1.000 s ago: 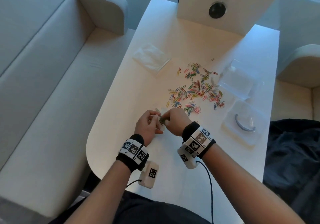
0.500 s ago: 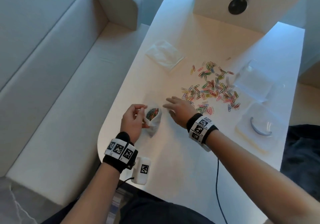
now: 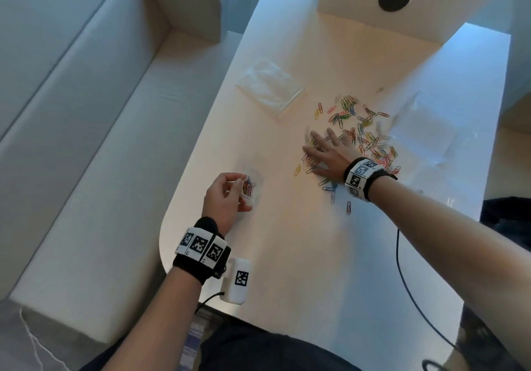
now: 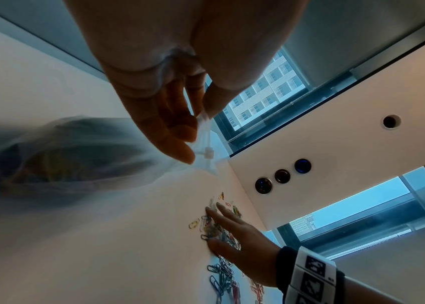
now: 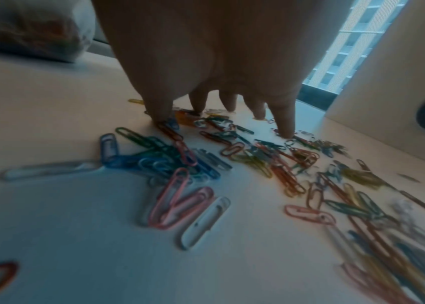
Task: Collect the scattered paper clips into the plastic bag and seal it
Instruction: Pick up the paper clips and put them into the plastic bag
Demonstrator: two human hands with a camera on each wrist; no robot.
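Coloured paper clips lie scattered over the middle of the white table. My right hand is spread flat over the left part of the pile, fingertips touching clips on the tabletop. My left hand stands near the table's left edge and pinches the rim of a small clear plastic bag that holds several clips. In the left wrist view the thumb and fingers pinch the bag's mouth strip, and the bag bulges out to the left.
A folded clear bag lies at the far left of the table, and more clear plastic packaging lies right of the pile. A white upright panel with round dark sockets stands at the far end. A grey sofa flanks the left.
My right hand left the bag and reached right and forward onto the clip pile, fingers spreading flat. My left hand keeps holding the bag's rim in about the same place.
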